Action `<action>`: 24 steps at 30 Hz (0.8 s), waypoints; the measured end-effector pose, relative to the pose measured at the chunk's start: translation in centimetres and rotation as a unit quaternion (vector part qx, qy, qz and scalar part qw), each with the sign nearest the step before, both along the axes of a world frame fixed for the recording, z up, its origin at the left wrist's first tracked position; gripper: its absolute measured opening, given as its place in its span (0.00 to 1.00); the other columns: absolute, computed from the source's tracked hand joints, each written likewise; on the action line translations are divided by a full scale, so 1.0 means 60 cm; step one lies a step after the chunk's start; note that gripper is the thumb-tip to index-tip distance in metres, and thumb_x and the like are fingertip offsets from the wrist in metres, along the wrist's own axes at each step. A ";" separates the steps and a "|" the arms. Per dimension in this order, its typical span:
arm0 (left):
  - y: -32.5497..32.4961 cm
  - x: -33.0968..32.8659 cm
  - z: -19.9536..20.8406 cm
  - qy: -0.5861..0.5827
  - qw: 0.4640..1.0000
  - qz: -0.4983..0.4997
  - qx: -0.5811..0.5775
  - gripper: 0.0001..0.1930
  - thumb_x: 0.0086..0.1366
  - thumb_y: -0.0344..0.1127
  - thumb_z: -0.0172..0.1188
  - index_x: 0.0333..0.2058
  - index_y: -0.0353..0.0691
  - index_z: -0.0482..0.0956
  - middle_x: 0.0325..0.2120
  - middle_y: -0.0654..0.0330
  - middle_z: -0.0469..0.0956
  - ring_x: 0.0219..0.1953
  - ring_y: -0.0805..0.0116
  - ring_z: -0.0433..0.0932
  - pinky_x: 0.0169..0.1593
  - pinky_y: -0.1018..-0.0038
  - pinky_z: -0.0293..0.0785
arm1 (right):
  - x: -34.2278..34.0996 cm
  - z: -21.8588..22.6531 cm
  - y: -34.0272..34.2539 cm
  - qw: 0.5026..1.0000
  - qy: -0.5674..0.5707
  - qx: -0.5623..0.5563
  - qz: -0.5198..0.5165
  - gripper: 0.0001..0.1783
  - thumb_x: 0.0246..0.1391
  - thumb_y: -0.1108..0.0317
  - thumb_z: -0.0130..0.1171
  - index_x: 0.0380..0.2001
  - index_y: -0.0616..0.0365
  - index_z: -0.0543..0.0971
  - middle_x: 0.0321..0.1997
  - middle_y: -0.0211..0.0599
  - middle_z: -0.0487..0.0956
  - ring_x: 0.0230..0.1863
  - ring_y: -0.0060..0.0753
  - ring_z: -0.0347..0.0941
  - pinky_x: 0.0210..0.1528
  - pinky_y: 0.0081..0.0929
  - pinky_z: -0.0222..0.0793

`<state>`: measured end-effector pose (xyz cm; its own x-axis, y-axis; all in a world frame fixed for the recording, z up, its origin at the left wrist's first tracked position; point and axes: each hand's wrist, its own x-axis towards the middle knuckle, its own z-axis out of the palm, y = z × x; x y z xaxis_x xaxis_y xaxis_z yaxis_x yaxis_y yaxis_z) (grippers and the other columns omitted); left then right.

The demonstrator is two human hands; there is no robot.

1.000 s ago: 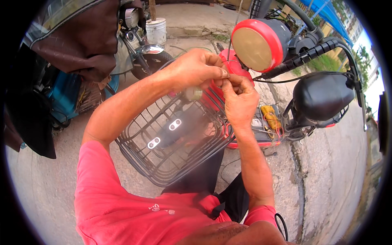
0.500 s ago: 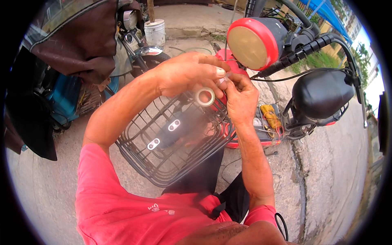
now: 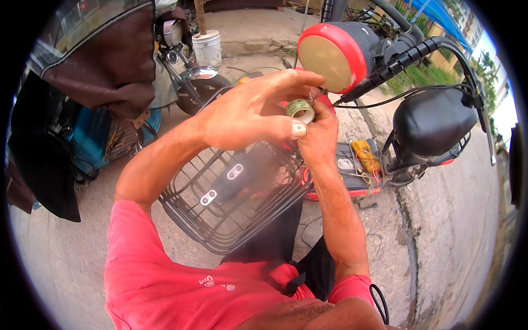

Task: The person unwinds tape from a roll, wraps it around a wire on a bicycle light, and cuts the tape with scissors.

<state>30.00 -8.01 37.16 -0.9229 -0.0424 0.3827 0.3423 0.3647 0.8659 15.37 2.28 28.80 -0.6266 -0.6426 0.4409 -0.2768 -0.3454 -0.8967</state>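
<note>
A small roll of clear, greenish tape (image 3: pixel 300 110) sits between my two hands, its hollow core facing up toward me. My left hand (image 3: pixel 242 113) reaches across from the left, thumb and fingers stretched apart around the roll. From below, my right hand (image 3: pixel 320 132) has its fingers curled against the roll's right side; the left thumb covers part of this contact. A thin pale strand shows by the fingertips. Under both hands is a black wire basket (image 3: pixel 220 242). Just beyond them is a round, red-rimmed headlight (image 3: pixel 330 65) with a tan face.
A yellow multimeter-like device (image 3: pixel 364 156) with wires lies on the red scooter's footboard, right of the basket. Behind it is a rounded black seat (image 3: pixel 434 125). Black cables run from the handlebar (image 3: pixel 412 63). At left stands another covered vehicle (image 3: pixel 104 60), near a white bucket (image 3: pixel 207 48).
The tape roll has moved up and right, from below my left hand to between both hands. My left thumb and fingers have spread from their earlier pinch.
</note>
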 end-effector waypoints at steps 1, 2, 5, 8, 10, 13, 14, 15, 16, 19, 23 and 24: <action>0.001 0.001 0.002 -0.001 1.000 0.000 0.006 0.44 0.60 0.46 0.66 0.70 0.34 0.58 0.62 0.45 0.69 0.66 0.55 0.68 0.64 0.60 0.69 | 0.006 0.004 0.000 1.000 -0.012 -0.003 -0.006 0.11 0.56 0.73 0.65 0.42 0.64 0.83 0.38 0.31 0.83 0.37 0.19 0.76 0.39 0.22 0.74; 0.002 0.001 0.003 -0.003 1.000 -0.001 0.011 0.43 0.60 0.45 0.66 0.70 0.33 0.59 0.63 0.46 0.69 0.66 0.55 0.69 0.64 0.60 0.69 | 0.014 0.013 0.000 1.000 -0.025 -0.007 -0.013 0.11 0.55 0.73 0.65 0.42 0.64 0.83 0.37 0.31 0.83 0.37 0.19 0.76 0.39 0.22 0.74; 0.001 -0.004 0.000 0.041 0.992 0.052 -0.107 0.41 0.59 0.44 0.66 0.68 0.34 0.63 0.63 0.46 0.69 0.65 0.55 0.69 0.63 0.60 0.70 | 0.011 0.017 0.004 1.000 -0.018 0.021 -0.009 0.11 0.56 0.72 0.65 0.42 0.64 0.83 0.37 0.31 0.83 0.37 0.20 0.76 0.39 0.23 0.73; -0.008 -0.024 -0.016 0.095 0.946 0.131 -0.280 0.37 0.58 0.39 0.66 0.65 0.38 0.68 0.62 0.44 0.70 0.64 0.51 0.71 0.63 0.60 0.71 | 0.007 0.012 -0.001 0.999 -0.035 -0.004 0.027 0.10 0.59 0.71 0.64 0.42 0.65 0.83 0.39 0.31 0.83 0.38 0.20 0.76 0.38 0.22 0.73; -0.010 -0.030 -0.020 0.112 0.920 0.164 -0.338 0.33 0.58 0.36 0.66 0.63 0.40 0.71 0.60 0.43 0.72 0.61 0.49 0.73 0.62 0.60 0.72 | -0.001 0.000 -0.006 0.997 -0.054 -0.021 0.054 0.09 0.60 0.71 0.63 0.42 0.65 0.83 0.40 0.32 0.83 0.38 0.19 0.76 0.38 0.21 0.73; -0.009 -0.032 -0.021 0.116 0.904 0.189 -0.365 0.29 0.59 0.32 0.66 0.61 0.42 0.74 0.56 0.45 0.75 0.56 0.47 0.77 0.57 0.61 0.76 | -0.009 -0.011 -0.010 0.996 -0.055 -0.035 0.066 0.09 0.62 0.73 0.61 0.43 0.64 0.82 0.39 0.32 0.83 0.38 0.18 0.76 0.38 0.20 0.73; -0.009 -0.031 -0.021 0.117 0.894 0.197 -0.385 0.28 0.59 0.31 0.66 0.60 0.42 0.74 0.54 0.47 0.77 0.55 0.47 0.78 0.56 0.61 0.77 | -0.009 -0.010 -0.009 0.997 -0.044 -0.030 0.062 0.09 0.60 0.72 0.61 0.41 0.64 0.82 0.39 0.31 0.83 0.39 0.18 0.76 0.40 0.21 0.73; -0.009 -0.031 -0.021 0.117 0.884 0.205 -0.404 0.27 0.60 0.30 0.66 0.59 0.42 0.75 0.53 0.48 0.78 0.53 0.47 0.79 0.54 0.62 0.78 | -0.008 -0.005 -0.007 0.997 -0.033 -0.025 0.059 0.09 0.59 0.71 0.61 0.40 0.64 0.82 0.38 0.30 0.83 0.39 0.18 0.76 0.41 0.22 0.73; -0.009 -0.033 -0.021 0.123 0.879 0.211 -0.409 0.26 0.60 0.30 0.67 0.58 0.42 0.75 0.52 0.49 0.78 0.52 0.48 0.80 0.53 0.62 0.78 | -0.006 -0.001 -0.006 0.998 -0.021 -0.020 0.056 0.09 0.58 0.71 0.61 0.38 0.65 0.82 0.37 0.29 0.83 0.40 0.18 0.76 0.42 0.23 0.73; -0.011 -0.040 -0.026 0.155 0.871 0.220 -0.410 0.24 0.60 0.30 0.67 0.56 0.43 0.77 0.49 0.50 0.79 0.50 0.50 0.81 0.50 0.63 0.79 | -0.002 0.006 -0.004 0.997 -0.057 -0.015 0.059 0.12 0.59 0.71 0.60 0.43 0.67 0.81 0.41 0.32 0.84 0.43 0.19 0.77 0.45 0.23 0.74; -0.022 -0.044 -0.031 0.203 0.879 0.209 -0.378 0.22 0.61 0.29 0.66 0.55 0.42 0.77 0.47 0.51 0.79 0.47 0.51 0.81 0.48 0.63 0.79 | 0.006 0.018 -0.004 0.994 -0.080 -0.024 0.073 0.04 0.62 0.74 0.57 0.37 0.60 0.81 0.29 0.23 0.78 0.29 0.11 0.69 0.29 0.16 0.64; -0.022 -0.044 -0.031 0.208 0.882 0.205 -0.371 0.22 0.61 0.29 0.66 0.55 0.42 0.77 0.47 0.51 0.79 0.46 0.52 0.81 0.47 0.63 0.79 | 0.002 0.017 -0.003 0.996 -0.064 -0.010 0.066 0.04 0.61 0.74 0.57 0.36 0.60 0.81 0.29 0.22 0.77 0.28 0.11 0.68 0.28 0.16 0.62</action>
